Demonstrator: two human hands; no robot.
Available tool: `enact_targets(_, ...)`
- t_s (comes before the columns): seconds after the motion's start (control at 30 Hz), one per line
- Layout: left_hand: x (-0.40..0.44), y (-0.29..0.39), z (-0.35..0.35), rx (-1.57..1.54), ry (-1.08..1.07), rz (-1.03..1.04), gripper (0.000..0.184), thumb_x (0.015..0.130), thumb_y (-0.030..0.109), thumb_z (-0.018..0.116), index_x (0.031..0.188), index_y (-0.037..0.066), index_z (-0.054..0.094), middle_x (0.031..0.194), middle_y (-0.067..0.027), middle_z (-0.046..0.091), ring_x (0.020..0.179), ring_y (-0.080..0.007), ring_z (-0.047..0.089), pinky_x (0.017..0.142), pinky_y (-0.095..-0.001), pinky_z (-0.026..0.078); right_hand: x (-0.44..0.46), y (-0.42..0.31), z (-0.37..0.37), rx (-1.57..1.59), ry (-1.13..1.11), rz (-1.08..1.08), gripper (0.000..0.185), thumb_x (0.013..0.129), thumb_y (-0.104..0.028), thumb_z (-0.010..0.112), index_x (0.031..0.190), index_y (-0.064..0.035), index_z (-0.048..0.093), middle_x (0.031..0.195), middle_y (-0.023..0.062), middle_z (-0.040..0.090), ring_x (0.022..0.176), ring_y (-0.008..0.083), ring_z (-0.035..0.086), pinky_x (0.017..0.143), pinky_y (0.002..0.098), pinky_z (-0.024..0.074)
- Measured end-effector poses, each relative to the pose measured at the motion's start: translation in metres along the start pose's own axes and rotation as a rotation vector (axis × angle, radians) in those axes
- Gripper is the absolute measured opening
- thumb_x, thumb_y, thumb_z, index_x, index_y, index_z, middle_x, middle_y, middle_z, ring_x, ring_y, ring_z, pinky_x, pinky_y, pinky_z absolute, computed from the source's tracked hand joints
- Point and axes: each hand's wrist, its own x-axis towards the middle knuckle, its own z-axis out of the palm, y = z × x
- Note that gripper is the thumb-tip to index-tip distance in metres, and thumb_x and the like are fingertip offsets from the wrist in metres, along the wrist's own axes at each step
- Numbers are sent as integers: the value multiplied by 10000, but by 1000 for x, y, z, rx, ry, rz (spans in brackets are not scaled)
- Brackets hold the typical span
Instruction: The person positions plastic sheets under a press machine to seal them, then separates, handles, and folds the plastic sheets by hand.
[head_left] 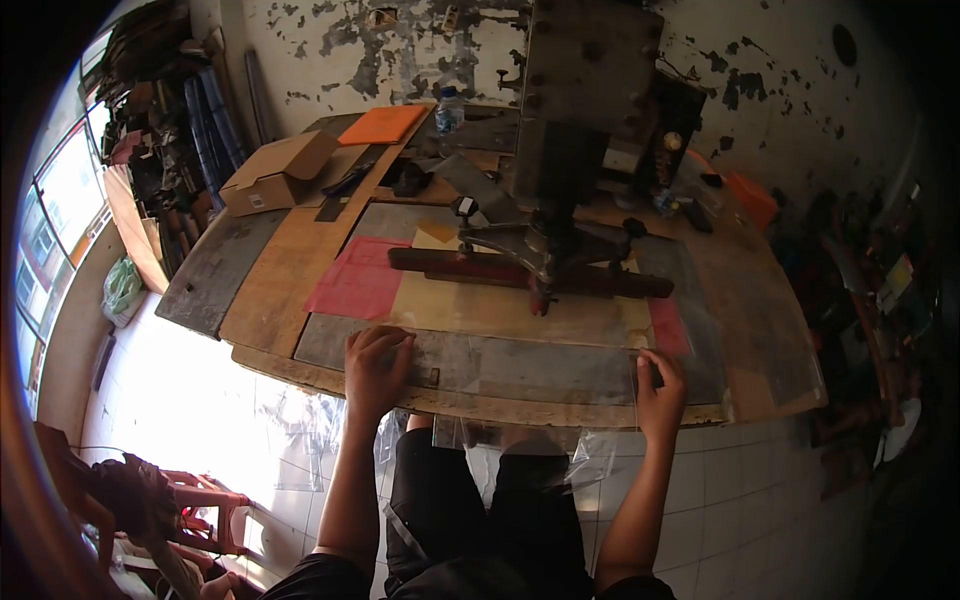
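Observation:
A clear plastic sheet (540, 375) stretches between my two hands at the front edge of the table, partly hanging over it. My left hand (376, 372) is closed with fingers curled at the sheet's left side. On the other side, my right hand (662, 392) pinches the right edge. Beyond them stands a press (545, 240) whose long dark bar (450, 263) lies low across a yellowish sheet (450, 308). Red sheets, one on the left (360, 278) and one on the right (668, 325), flank the yellowish one.
A cardboard box (265, 180), an orange sheet (383, 125) and a water bottle (450, 112) are at the back left. Plastic scraps (310, 425) hang below the table's front edge. Another person (130, 510) and a red stool (205, 510) are at lower left.

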Motion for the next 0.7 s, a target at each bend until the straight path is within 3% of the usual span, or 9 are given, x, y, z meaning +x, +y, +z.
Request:
enact_targets(0.4,1,4,-1,29,12,4,83,911,149,749,933,82,794,969,-54,743,967,-266,681,982,-419,435,0,-4,0,35,31,13,161,1008,-142,689,1073,-9,751,1080,126,743,1050,302,705,952,400,530)
enact_targets(0.7,1,8,-3,54,9,-34,123,899,140,751,1015,101,765,911,-45,701,943,-259,658,989,-415,432,0,-3,0,48,27,7,153,1012,-131,679,1065,-4,746,1060,125,743,1023,298,711,936,390,534)
